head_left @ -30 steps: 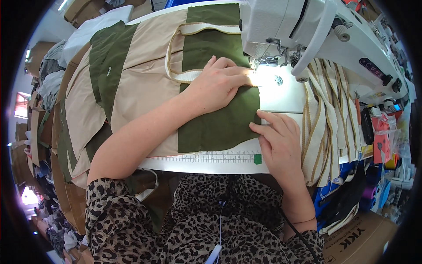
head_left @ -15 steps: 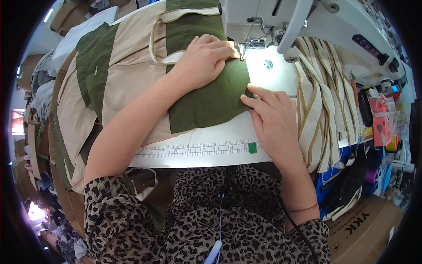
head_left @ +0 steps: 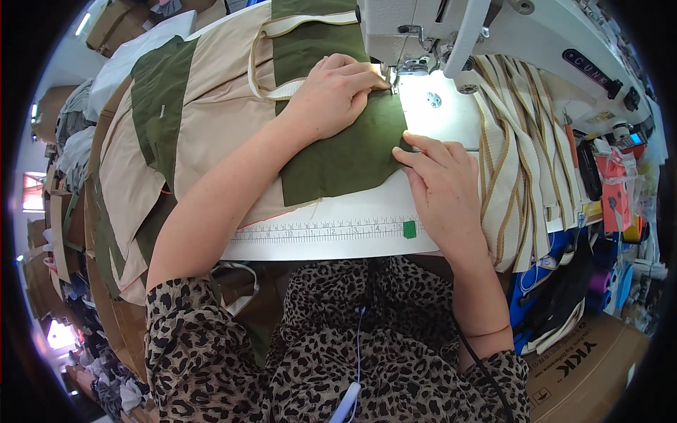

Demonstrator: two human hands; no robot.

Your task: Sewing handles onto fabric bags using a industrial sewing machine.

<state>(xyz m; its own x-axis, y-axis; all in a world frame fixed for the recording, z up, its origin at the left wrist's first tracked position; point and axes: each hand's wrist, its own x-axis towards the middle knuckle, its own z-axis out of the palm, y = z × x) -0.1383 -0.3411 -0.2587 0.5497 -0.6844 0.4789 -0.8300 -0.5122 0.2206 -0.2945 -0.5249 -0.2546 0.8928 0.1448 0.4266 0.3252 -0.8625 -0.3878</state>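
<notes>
A panel of dark green fabric [head_left: 345, 151], joined to beige fabric [head_left: 218, 106], lies on the white sewing machine bed under the presser foot [head_left: 393, 81]. My left hand [head_left: 338, 99] presses on the green panel, its fingers together and bent, the tips right beside the foot. At the panel's right edge, my right hand [head_left: 444, 187] pinches the cloth between thumb and fingers. A cream webbing strap [head_left: 255, 67] with a tan edge loops over the fabric behind my left hand. What lies beneath the left fingers is hidden.
The white sewing machine [head_left: 508, 42] stands across the far right. A bundle of cream and tan webbing straps [head_left: 518, 162] hangs right of the bed. Along the near table edge runs a ruler tape [head_left: 331, 231]. A cardboard box [head_left: 592, 366] sits at lower right.
The whole view has shifted slightly, moving the scene a little right and up. Both hands keep their hold on the green fabric; I see no clear movement of the cloth.
</notes>
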